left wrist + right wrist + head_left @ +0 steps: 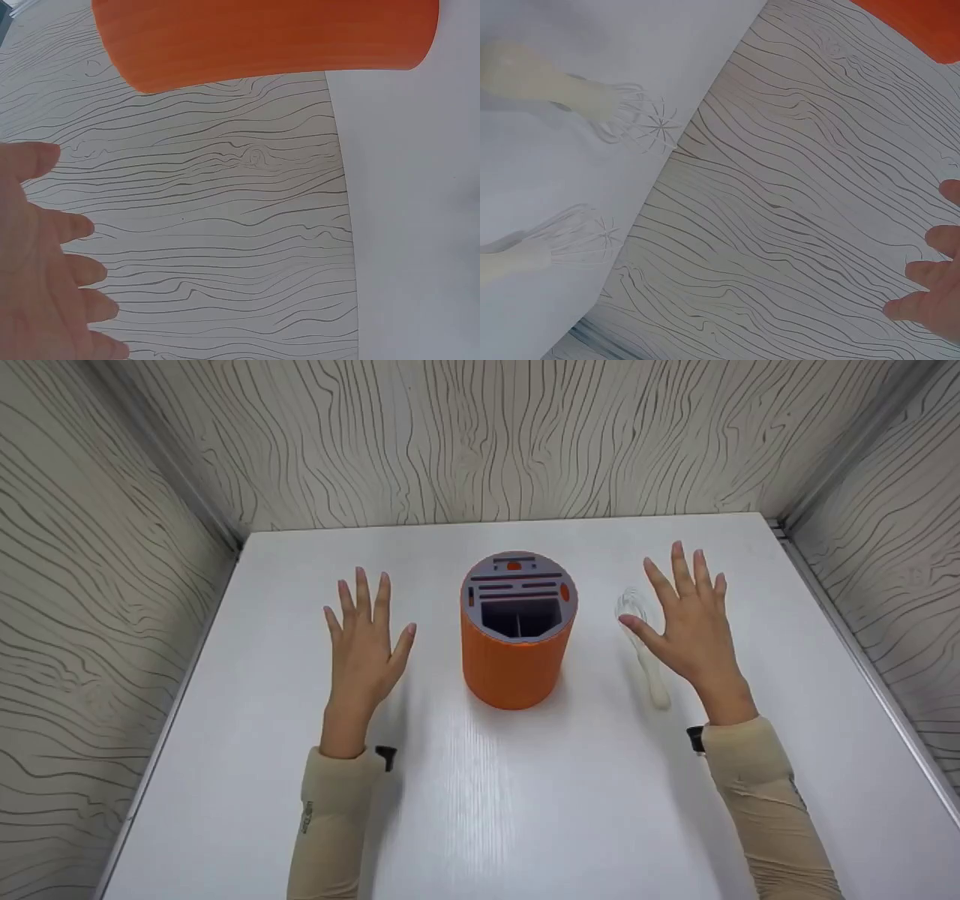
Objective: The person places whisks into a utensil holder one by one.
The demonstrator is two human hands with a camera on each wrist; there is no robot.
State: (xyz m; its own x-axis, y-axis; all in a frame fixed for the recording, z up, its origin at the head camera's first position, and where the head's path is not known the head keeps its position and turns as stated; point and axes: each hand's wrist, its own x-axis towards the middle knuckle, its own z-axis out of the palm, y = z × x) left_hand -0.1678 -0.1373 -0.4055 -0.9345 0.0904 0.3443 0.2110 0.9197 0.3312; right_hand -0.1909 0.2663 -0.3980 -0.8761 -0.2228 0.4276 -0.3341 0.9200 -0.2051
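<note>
An orange round holder (514, 675) with a grey slotted top stands upright on the white table, between my hands. My left hand (364, 652) is held to its left, fingers spread and nothing in it. To the right of the holder, my right hand (697, 630) also spreads its fingers, holding nothing. A pale whisk (654, 679) lies by the right thumb, its wire end partly overlapped by the thumb in the head view. The right wrist view has two whisks on the table, an upper whisk (577, 97) and a lower whisk (517, 259); the second is hidden in the head view.
Wood-patterned panels (480, 442) rise behind the table (480, 810) and along both sides. Metal frame edges run down the table's left and right. Both forearms wear beige sleeves (330, 825), with a small black piece (696, 739) at each wrist.
</note>
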